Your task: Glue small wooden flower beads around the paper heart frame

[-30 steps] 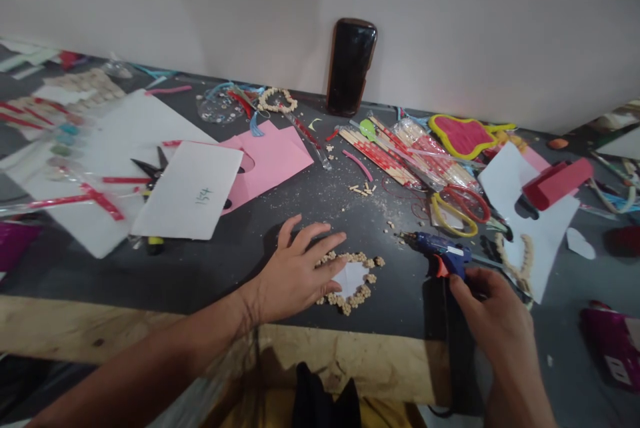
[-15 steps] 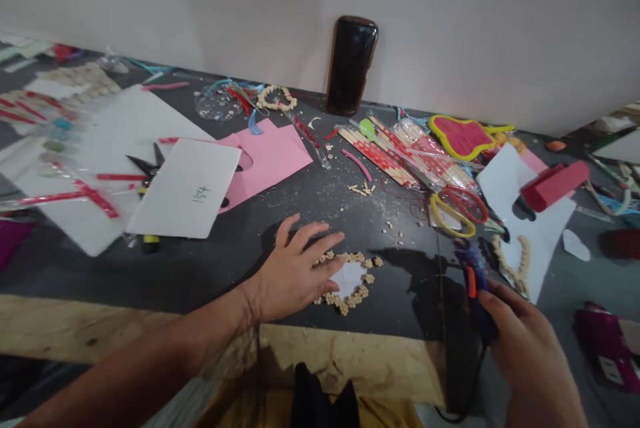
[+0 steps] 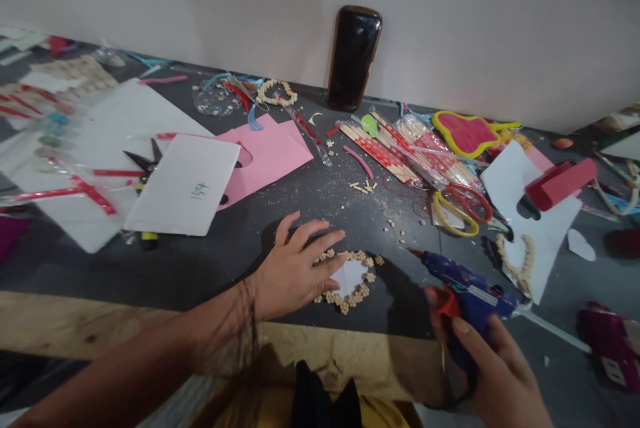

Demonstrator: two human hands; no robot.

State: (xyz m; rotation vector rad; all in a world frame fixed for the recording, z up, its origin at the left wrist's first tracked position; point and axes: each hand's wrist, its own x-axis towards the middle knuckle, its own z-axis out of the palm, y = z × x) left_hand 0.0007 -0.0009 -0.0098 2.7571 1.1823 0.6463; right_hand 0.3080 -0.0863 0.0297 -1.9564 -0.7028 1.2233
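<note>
Gluing at the beaded heart [image 3: 353, 278], I judge
Left hand [image 3: 294, 273] spread over its edge; right hand [image 3: 495, 367] grips glue gun [image 3: 467, 281] nearby; next needs careful aim.

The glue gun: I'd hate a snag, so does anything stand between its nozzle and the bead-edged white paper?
One small bead cluster lies between the glue gun and the white paper, just outside its beaded edge; nothing else visible does. The left hand covers the opposite side.

1. The person's left forearm [image 3: 165, 341] slants in from eight o'clock.
2. Their left hand [image 3: 290, 276] is palm-down, fingers [image 3: 325, 246] splayed toward two o'clock.
3. The right hand [image 3: 495, 365] curls, gripping, at four o'clock.
</note>
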